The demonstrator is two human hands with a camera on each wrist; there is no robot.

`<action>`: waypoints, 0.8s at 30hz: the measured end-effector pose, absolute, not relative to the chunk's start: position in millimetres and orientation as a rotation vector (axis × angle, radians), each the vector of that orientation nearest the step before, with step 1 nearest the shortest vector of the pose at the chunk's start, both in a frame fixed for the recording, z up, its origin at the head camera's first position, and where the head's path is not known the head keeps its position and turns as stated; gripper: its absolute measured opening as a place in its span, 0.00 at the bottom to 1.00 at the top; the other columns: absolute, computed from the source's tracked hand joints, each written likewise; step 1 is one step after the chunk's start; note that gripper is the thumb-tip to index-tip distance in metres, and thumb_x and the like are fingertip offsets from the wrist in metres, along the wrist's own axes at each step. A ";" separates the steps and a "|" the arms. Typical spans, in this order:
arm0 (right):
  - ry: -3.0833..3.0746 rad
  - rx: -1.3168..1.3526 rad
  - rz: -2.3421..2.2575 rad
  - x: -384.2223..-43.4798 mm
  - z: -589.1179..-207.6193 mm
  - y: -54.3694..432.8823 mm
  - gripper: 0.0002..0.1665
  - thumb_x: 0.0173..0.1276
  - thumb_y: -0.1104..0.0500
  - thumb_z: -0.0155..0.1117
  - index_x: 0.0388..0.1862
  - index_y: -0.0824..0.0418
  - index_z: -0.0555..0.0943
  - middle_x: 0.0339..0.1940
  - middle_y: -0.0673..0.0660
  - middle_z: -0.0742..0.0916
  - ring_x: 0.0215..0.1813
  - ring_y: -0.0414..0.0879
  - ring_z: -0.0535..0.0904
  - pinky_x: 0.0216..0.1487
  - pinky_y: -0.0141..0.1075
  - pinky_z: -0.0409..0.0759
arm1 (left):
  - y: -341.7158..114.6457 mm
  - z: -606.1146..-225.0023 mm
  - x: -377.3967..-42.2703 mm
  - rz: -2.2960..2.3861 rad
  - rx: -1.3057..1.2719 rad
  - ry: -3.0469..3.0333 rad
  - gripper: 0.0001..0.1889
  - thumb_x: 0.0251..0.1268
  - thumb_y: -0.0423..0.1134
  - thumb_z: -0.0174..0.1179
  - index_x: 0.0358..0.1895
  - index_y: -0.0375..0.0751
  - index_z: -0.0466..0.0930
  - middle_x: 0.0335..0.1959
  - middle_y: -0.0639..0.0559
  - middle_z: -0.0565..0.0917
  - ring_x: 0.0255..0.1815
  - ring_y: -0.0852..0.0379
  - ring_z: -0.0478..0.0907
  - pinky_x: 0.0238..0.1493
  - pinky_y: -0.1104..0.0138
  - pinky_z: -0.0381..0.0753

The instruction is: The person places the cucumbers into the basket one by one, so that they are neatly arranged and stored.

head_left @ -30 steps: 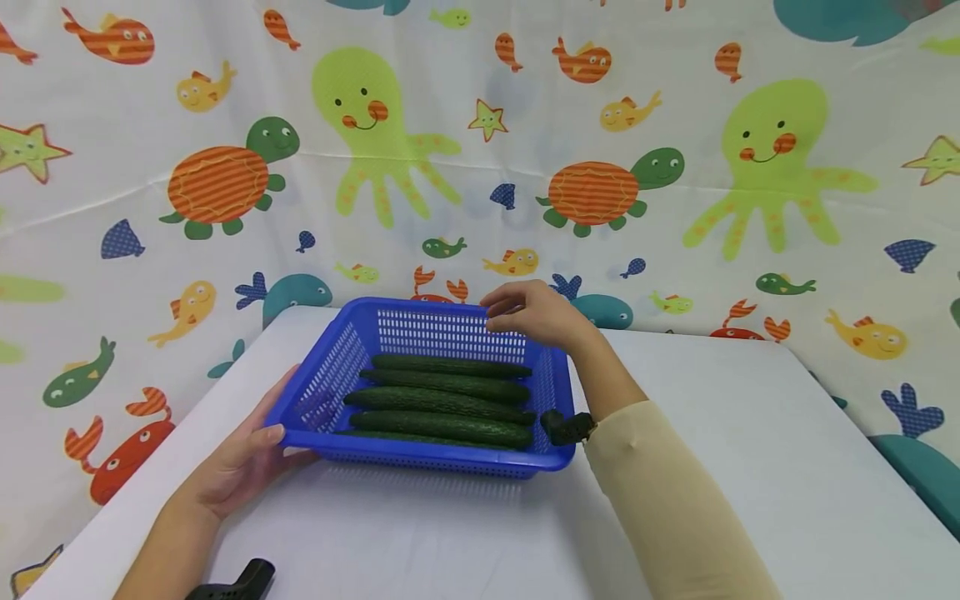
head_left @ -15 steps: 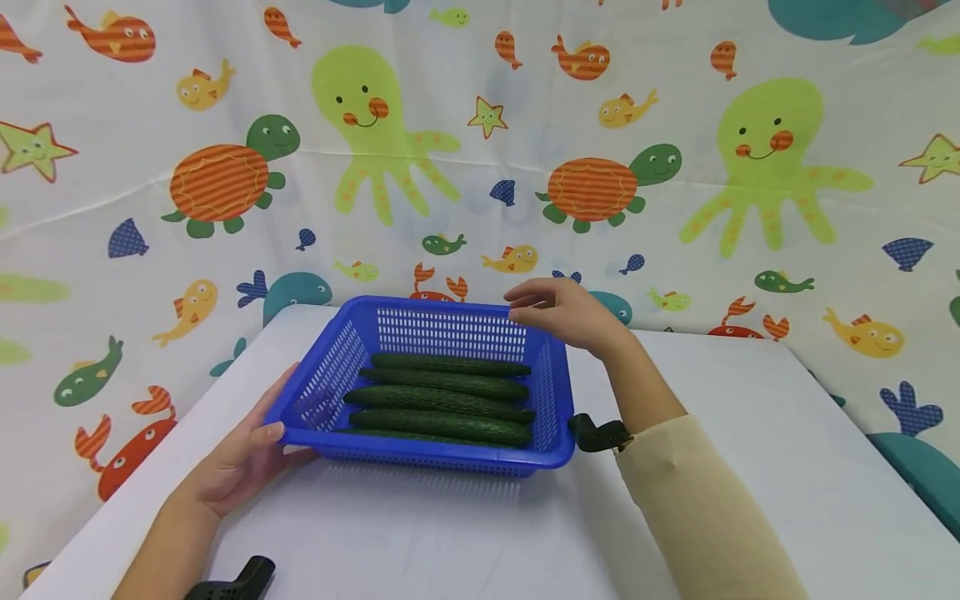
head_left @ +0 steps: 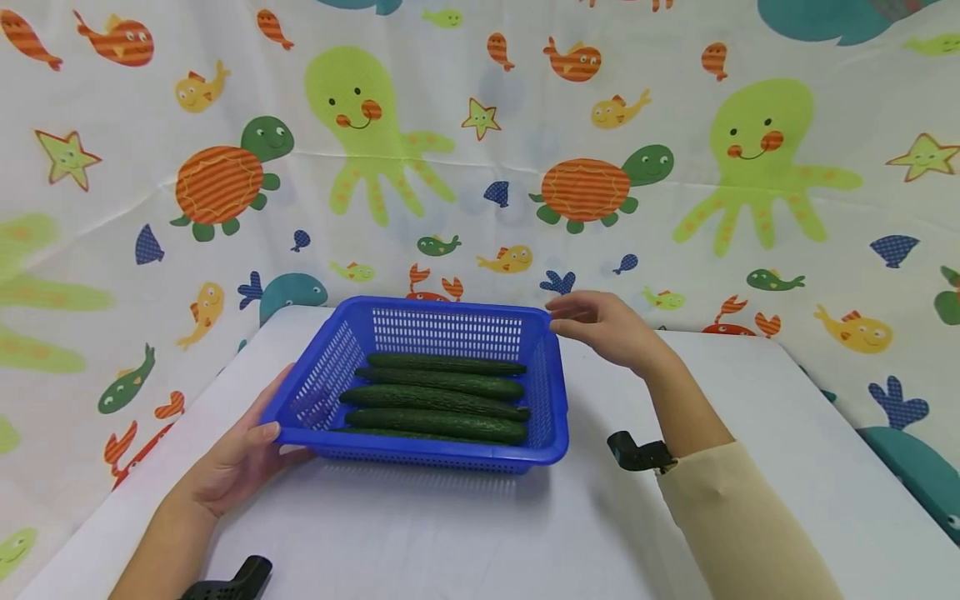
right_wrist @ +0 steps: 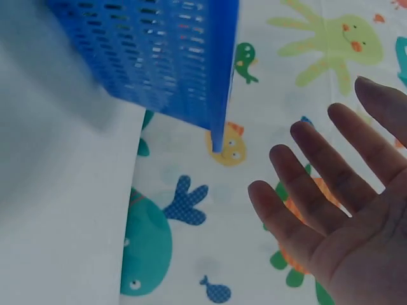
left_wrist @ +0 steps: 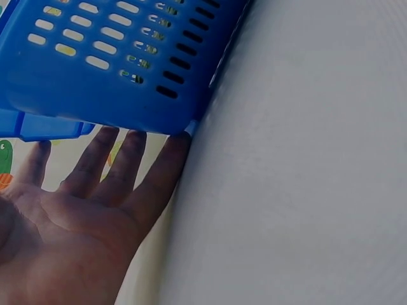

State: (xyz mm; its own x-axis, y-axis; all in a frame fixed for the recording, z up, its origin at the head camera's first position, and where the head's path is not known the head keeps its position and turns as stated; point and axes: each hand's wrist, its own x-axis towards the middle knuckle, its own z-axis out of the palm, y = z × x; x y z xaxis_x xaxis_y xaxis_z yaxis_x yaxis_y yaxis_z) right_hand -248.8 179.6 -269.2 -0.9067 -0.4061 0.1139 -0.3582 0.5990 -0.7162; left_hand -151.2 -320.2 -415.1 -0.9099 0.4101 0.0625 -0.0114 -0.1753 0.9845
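Note:
A blue plastic basket [head_left: 450, 454] with slotted walls stands on the white table, and several long dark green cucumbers [head_left: 435, 400] lie side by side in it. My left hand [head_left: 236, 462] is at the basket's left end, its thumb at the rim near the front corner. In the left wrist view, the left hand [left_wrist: 82, 216] has straight, spread fingers whose tips meet the basket's wall [left_wrist: 114, 89]. Nothing is in my right hand [head_left: 600, 329], raised just beyond the basket's far right corner. Its fingers [right_wrist: 337, 165] are spread apart from the basket rim [right_wrist: 219, 95] in the right wrist view.
A white table [head_left: 750, 467] extends under the basket and to the right. Behind it hangs a white cloth [head_left: 480, 225] printed with sea animals. Black wrist cameras [head_left: 641, 452] sit on both wrists, and a beige sleeve [head_left: 738, 517] covers the right forearm.
My right hand has moved right, from above the basket's back rim to outside its far right corner. The left hand stays at the left end, and the cucumbers lie as before.

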 end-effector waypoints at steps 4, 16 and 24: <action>2.785 -0.653 -1.177 -244.2 -272.9 190.0 0.25 0.78 0.50 0.62 0.68 0.58 0.79 0.66 0.62 0.84 0.67 0.60 0.81 0.66 0.61 0.77 | -320.7 -416.7 -153.0 2.168 0.457 1.805 0.37 0.82 0.43 0.41 0.83 0.77 0.35 0.82 0.58 0.46 0.73 0.66 0.69 0.67 0.55 0.75; 2.882 -0.584 -1.077 -225.9 -296.7 226.5 0.28 0.78 0.50 0.62 0.71 0.62 0.77 0.68 0.63 0.82 0.68 0.64 0.79 0.62 0.61 0.81 | -317.9 -413.9 -156.1 2.157 0.469 1.810 0.36 0.82 0.43 0.40 0.83 0.76 0.35 0.81 0.60 0.49 0.73 0.67 0.69 0.67 0.55 0.75; 2.927 -0.495 -0.987 -216.0 -312.8 251.3 0.30 0.78 0.49 0.62 0.72 0.62 0.74 0.67 0.65 0.83 0.68 0.66 0.78 0.61 0.62 0.80 | -324.6 -408.4 -156.3 2.110 0.430 1.912 0.37 0.82 0.42 0.43 0.84 0.73 0.37 0.81 0.58 0.51 0.70 0.68 0.72 0.63 0.60 0.79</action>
State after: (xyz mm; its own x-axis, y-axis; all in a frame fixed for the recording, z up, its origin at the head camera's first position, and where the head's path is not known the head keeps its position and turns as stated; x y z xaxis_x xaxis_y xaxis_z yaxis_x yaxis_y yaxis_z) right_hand -216.0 251.3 -312.8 -0.9499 -0.3001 0.0871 -0.2916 0.7510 -0.5924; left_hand -156.3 -324.6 -408.4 -0.9221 0.3844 0.0432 0.0053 -0.0992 0.9951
